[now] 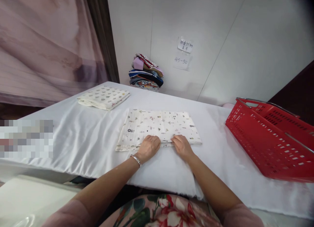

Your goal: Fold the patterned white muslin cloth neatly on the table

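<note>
A folded white cloth (pixel 159 122) with small printed figures lies flat in front of me on the table. My left hand (pixel 148 147) has its fingers closed on the near edge, left of the middle. On the same edge, a little to the right, my right hand (pixel 182 146) pinches the folded layers. The fingertips of both hands are partly hidden from view. A second folded cloth (pixel 104 97), cream with a leafy print, rests on the table to the far left, apart from my hands.
The table (pixel 211 148) has a wrinkled white cover. A red plastic basket (pixel 265 142) with metal handles stands at the right. Several folded fabrics form a stack (pixel 146 73) by the back wall, near paper signs (pixel 183 54). A pink curtain (pixel 46 44) hangs at the left.
</note>
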Action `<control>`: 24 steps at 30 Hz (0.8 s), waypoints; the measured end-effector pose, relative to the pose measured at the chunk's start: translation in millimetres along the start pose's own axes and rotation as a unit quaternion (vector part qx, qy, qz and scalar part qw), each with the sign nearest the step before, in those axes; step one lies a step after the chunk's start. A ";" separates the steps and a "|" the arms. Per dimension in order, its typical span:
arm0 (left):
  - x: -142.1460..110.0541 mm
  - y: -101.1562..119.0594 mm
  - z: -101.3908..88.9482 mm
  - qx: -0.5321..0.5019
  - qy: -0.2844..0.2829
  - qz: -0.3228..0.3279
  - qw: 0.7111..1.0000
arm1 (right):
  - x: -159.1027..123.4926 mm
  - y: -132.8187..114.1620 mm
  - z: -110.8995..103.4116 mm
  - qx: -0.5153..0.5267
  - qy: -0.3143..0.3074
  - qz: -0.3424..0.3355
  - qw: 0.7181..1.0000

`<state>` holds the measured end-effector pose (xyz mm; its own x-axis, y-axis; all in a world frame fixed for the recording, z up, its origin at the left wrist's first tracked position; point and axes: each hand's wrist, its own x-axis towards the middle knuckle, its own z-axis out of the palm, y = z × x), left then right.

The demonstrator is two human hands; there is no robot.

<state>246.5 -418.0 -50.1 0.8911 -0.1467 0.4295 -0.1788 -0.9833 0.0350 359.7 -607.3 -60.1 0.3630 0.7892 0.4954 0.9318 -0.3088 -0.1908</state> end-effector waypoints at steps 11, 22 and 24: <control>5.2 2.0 -5.7 0.001 -0.046 0.016 0.999 | 1.7 0.1 -0.9 -0.010 -0.021 0.001 1.000; 3.7 -6.5 -2.1 -0.034 -0.064 0.036 0.997 | -15.4 19.9 -28.1 0.016 -0.056 0.013 0.998; 2.5 -8.1 0.9 -0.043 -0.051 0.037 0.997 | -30.5 35.5 -41.9 0.005 -0.045 0.042 0.998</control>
<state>250.6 -410.5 -50.1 0.9114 -0.2323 0.3397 -0.2763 -0.9571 0.0869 381.6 -664.6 -46.4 0.4386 0.8051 0.3993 0.8977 -0.3711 -0.2377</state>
